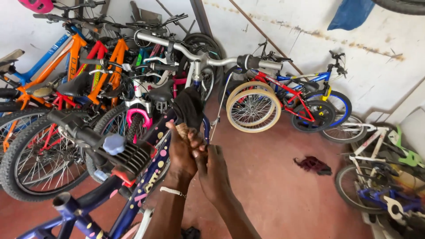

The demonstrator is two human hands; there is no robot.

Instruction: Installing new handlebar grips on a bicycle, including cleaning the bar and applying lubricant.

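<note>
Head view, looking down at a dark blue bicycle frame (133, 208) with pastel dots, clamped in a black repair-stand clamp (128, 159) that has a pale blue knob (114, 144). Both hands meet at the middle of the picture, just beside the frame's upper tube. Left hand (181, 152), with a beaded bracelet (172, 191) on the wrist, is clenched around a small tan, textured object (182, 129) whose top pokes out above the fingers; possibly a cork-like plug or grip end, view too poor to tell. Right hand (214, 170) is pressed against the left, fingers curled toward the same object; cannot tell whether it actually grips it or only braces the left hand. A black cloth (189, 106) hangs from the frame just above the hands. Silver handlebar (195, 55) with a black grip runs across above that. Left side: a dense row of parked bicycles, an orange bicycle (66, 62) among them. Against the white wall (376, 66): a red-and-blue child's bicycle (305, 99), a cream-tyred wheel (253, 108) in front of it. A dark red rag (312, 164) lies on the red floor (274, 190), well apart from the hands. A white bicycle frame (372, 146) lies at right.
</note>
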